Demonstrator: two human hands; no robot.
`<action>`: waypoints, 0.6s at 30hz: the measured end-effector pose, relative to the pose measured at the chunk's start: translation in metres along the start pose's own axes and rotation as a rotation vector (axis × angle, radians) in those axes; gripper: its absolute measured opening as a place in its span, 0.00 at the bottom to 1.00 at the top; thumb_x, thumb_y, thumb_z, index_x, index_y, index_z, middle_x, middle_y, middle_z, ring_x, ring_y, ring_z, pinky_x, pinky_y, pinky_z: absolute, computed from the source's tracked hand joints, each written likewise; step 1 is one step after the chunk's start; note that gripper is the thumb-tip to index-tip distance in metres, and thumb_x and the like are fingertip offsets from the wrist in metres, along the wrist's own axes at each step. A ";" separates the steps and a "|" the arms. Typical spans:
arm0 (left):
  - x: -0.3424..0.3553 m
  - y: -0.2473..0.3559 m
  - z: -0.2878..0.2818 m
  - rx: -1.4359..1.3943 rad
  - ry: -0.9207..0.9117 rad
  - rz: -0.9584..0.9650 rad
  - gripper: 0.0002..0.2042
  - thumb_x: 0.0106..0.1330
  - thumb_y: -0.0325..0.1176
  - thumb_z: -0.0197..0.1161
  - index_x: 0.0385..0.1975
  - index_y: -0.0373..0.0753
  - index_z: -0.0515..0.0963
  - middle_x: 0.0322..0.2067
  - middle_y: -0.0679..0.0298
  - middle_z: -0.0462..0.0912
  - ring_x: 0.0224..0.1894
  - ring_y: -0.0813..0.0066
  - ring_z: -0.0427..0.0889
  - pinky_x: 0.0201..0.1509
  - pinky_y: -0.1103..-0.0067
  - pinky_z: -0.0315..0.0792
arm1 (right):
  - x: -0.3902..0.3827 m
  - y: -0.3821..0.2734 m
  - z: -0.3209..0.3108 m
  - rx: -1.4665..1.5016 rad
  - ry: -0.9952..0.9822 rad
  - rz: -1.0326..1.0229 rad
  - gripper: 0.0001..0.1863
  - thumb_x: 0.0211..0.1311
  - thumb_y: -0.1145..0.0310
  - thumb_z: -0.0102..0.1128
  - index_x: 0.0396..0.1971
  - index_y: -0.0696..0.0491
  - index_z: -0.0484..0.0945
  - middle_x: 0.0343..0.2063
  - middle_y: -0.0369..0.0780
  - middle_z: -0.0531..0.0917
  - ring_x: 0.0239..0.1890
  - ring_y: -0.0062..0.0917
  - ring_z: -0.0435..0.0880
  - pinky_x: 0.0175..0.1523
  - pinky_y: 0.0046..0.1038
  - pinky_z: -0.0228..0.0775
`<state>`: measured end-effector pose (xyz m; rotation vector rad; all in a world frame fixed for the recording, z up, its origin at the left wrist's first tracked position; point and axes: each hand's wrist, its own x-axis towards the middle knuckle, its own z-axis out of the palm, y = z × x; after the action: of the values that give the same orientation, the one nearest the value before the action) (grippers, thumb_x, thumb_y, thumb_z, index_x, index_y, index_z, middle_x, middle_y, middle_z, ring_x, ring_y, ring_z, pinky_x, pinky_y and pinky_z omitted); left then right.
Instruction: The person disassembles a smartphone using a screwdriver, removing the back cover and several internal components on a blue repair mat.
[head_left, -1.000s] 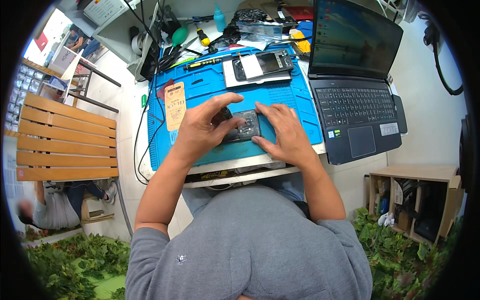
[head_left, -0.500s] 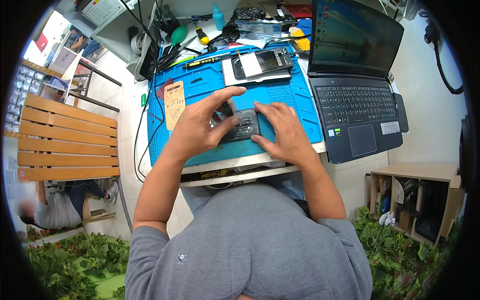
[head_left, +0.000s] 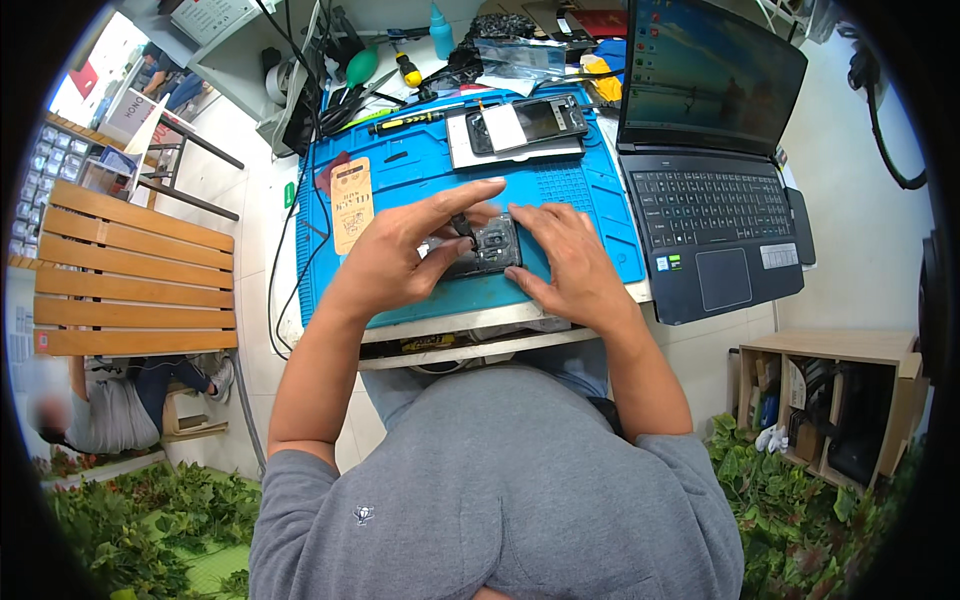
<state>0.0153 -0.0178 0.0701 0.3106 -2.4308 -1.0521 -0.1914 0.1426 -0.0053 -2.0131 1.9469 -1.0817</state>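
A dark opened phone (head_left: 497, 250) lies on the blue repair mat (head_left: 615, 225), with small parts showing inside. My left hand (head_left: 400, 250) is curled over the phone's left part, holding a small dark tool (head_left: 462, 228) between thumb and fingers, forefinger raised above it; its exact tip is hard to make out. My right hand (head_left: 565, 260) grips the phone's right edge with thumb and fingertips. To the left lies a tan printed card (head_left: 352, 205). Behind, a second phone (head_left: 550, 120) and a white piece rest on a flat box.
A dark laptop (head_left: 715, 230) stands open at right. Cables (head_left: 310, 200) run down the mat's left side. Tools and a blue bottle (head_left: 440, 35) crowd the back. At left are a slatted wooden seat (head_left: 135, 270) and a seated person (head_left: 120, 410). A wooden cubby (head_left: 820, 390) stands lower right.
My left hand has shifted slightly, its fingers and thumb repositioning around the small dark tool, which now shows more clearly over the phone. My right hand has stayed at the phone's edge.
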 end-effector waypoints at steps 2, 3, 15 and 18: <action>-0.006 -0.002 -0.001 -0.007 0.006 -0.019 0.34 0.65 0.17 0.76 0.74 0.44 0.80 0.46 0.58 0.93 0.43 0.71 0.94 0.48 0.74 0.87 | 0.001 -0.003 0.003 0.001 -0.004 -0.021 0.40 0.60 0.63 0.80 0.73 0.55 0.75 0.65 0.48 0.84 0.68 0.46 0.78 0.72 0.47 0.67; -0.008 -0.002 -0.002 0.016 0.019 -0.036 0.34 0.65 0.18 0.76 0.74 0.44 0.80 0.47 0.58 0.93 0.43 0.71 0.94 0.49 0.74 0.87 | 0.004 -0.005 0.005 0.001 -0.010 -0.040 0.40 0.60 0.64 0.80 0.72 0.55 0.76 0.65 0.48 0.83 0.67 0.47 0.78 0.72 0.48 0.67; 0.000 -0.019 -0.003 0.171 0.049 0.094 0.35 0.68 0.33 0.76 0.77 0.59 0.77 0.46 0.59 0.94 0.44 0.57 0.94 0.46 0.65 0.86 | 0.028 -0.034 0.030 -0.051 0.051 -0.151 0.13 0.60 0.71 0.79 0.43 0.52 0.87 0.42 0.39 0.85 0.47 0.40 0.81 0.52 0.44 0.68; -0.001 -0.015 -0.003 0.115 0.063 0.099 0.34 0.67 0.33 0.77 0.76 0.60 0.79 0.44 0.60 0.94 0.42 0.59 0.94 0.44 0.67 0.86 | 0.028 -0.029 0.036 -0.092 0.084 -0.154 0.11 0.59 0.72 0.79 0.40 0.52 0.86 0.40 0.38 0.85 0.46 0.40 0.81 0.50 0.43 0.68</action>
<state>0.0177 -0.0298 0.0605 0.2537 -2.4285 -0.8494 -0.1503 0.1080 -0.0045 -2.2330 1.9427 -1.1471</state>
